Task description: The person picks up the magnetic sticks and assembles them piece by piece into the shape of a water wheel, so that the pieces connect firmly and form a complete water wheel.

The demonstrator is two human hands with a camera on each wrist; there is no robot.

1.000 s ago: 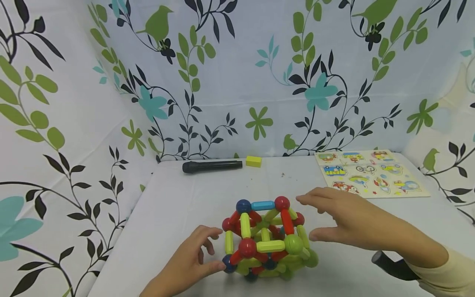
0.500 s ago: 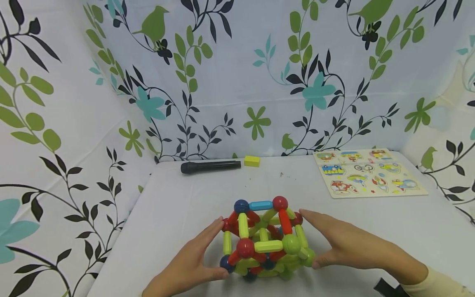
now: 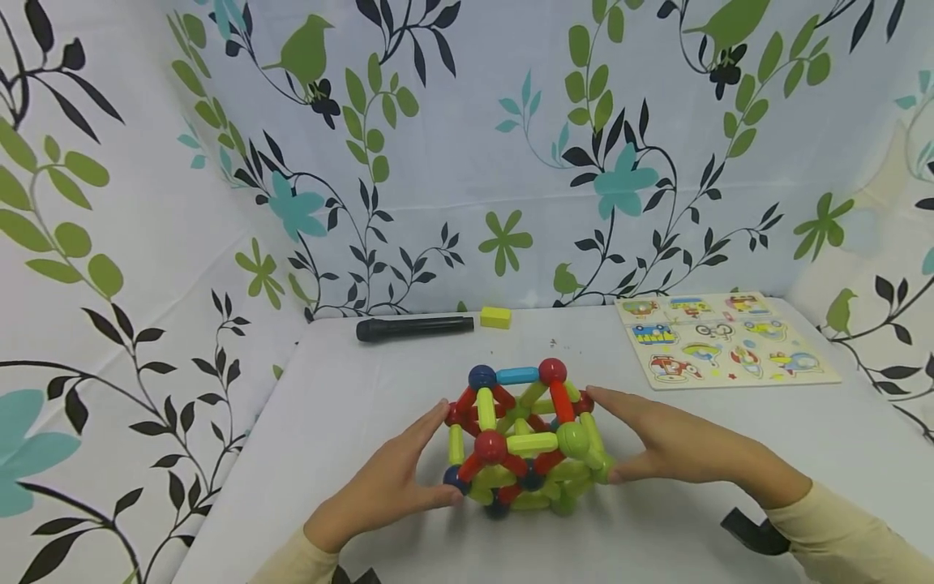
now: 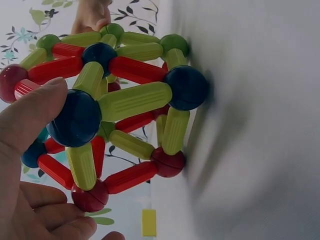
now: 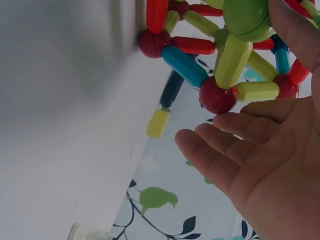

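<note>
A toy structure of coloured balls and rods (image 3: 531, 444) is held between both hands over the white table (image 3: 365, 389). My left hand (image 3: 387, 487) grips its left side. In the left wrist view the thumb presses a dark blue ball (image 4: 75, 117), while the fingers meet a red ball (image 4: 90, 195). On the opposite side my right hand (image 3: 679, 442) holds the structure between thumb and fingers. Its thumb lies on a green ball (image 5: 245, 19), with fingers at a red ball (image 5: 218, 95). Whether the structure's underside touches the table, I cannot tell.
Toward the back of the table lie a black microphone-like object (image 3: 414, 327) and a small yellow block (image 3: 496, 317). A picture puzzle board (image 3: 722, 341) is at the back right. Patterned cloth (image 3: 438, 162) hangs behind the table.
A second ago my right hand was apart from the structure. Both hands then closed in on its sides. Between half a second ago and now, it moved up in the head view with them.
</note>
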